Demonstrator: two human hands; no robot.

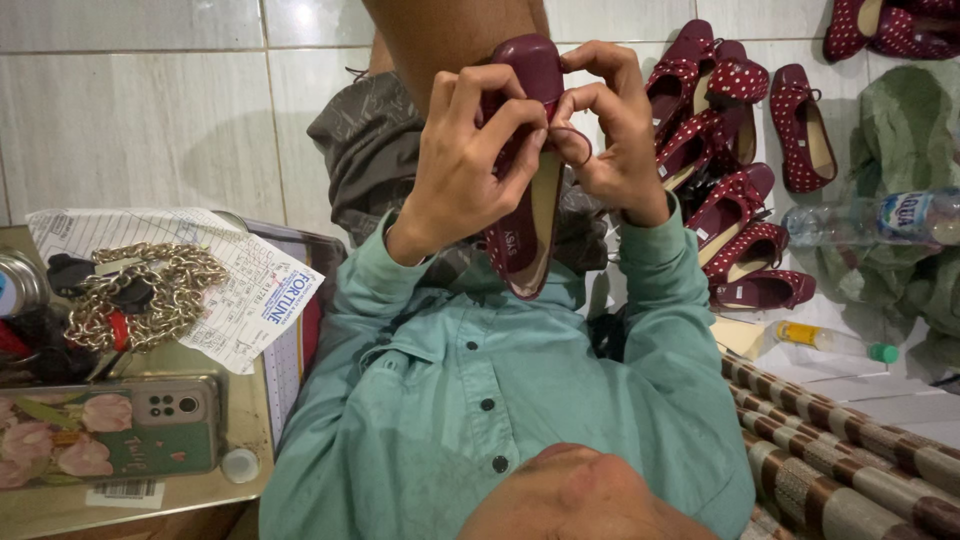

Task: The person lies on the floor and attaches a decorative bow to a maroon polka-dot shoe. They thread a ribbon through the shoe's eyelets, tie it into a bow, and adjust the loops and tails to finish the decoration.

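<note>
I hold a maroon flat shoe (527,235) up in front of my chest, toe pointing away and its tan insole facing right. My left hand (455,165) wraps around the front half of the shoe from the left. At the toe opening, my right hand (612,130) pinches the shoe's rim with fingertips, and a thin dark loop (580,148) shows by the fingers. Both hands touch the shoe and nearly meet at its top. My green buttoned shirt (470,390) fills the lower middle.
Several maroon polka-dot shoes (735,170) lie on the tiled floor at right, beside a plastic water bottle (885,218), green cloth (910,120) and a small yellow bottle (825,338). A striped mat (850,460) is lower right. At left, a table holds a phone (110,432), gold chain (155,292) and paper (255,300).
</note>
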